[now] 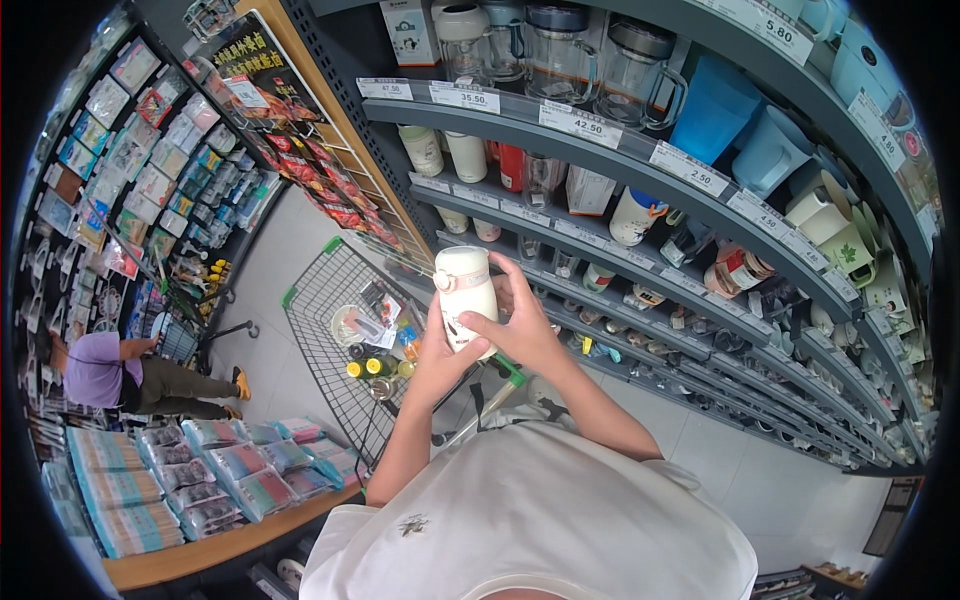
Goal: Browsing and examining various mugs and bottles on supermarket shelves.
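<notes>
A cream-white insulated bottle (pixel 465 296) with a closed lid and a pale pink band stands upright between both hands, in front of my chest. My left hand (pixel 442 345) grips its lower left side, the thumb across the front near the base. Around the right side curls my right hand (pixel 521 322), its thumb also on the front and its fingers partly hidden behind the bottle. Below and to the left is a wire shopping cart (pixel 319 315) with green corners, holding yellow-capped bottles (pixel 381 365), a jar and several packaged goods.
Curved grey shelves (pixel 480 112) with glass mugs, plastic cups (pixel 716 109) and insulated bottles run along the right. Packaged goods (pixel 247 476) lie on a wood-edged display at lower left. A person in a purple shirt (pixel 94 367) stands by another cart (pixel 176 334) at the far left.
</notes>
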Tool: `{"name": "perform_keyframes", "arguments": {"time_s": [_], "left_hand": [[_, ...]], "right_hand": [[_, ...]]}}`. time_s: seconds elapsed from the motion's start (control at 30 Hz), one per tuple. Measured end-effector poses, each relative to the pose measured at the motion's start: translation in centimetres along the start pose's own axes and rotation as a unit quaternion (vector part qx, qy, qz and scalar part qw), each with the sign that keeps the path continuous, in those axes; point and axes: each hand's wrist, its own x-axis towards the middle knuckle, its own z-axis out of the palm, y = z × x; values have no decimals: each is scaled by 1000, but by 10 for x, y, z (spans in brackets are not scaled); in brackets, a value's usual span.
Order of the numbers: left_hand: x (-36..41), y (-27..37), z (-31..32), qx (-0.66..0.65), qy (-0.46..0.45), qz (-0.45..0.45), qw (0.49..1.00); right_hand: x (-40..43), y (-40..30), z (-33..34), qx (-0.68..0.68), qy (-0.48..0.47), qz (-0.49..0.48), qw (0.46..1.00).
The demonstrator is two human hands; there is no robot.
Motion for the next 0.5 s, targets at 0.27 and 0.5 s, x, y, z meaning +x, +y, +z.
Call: {"name": "perform_keyframes", "arguments": {"time_s": [0.27, 0.5], "left_hand": [[-2, -1, -5, -48, -11, -9, 999], [-6, 3, 6, -134, -7, -21, 991]], "right_hand": [[-3, 7, -3, 10, -5, -3, 1000], [-5, 3, 0, 139, -52, -6, 989]]}}
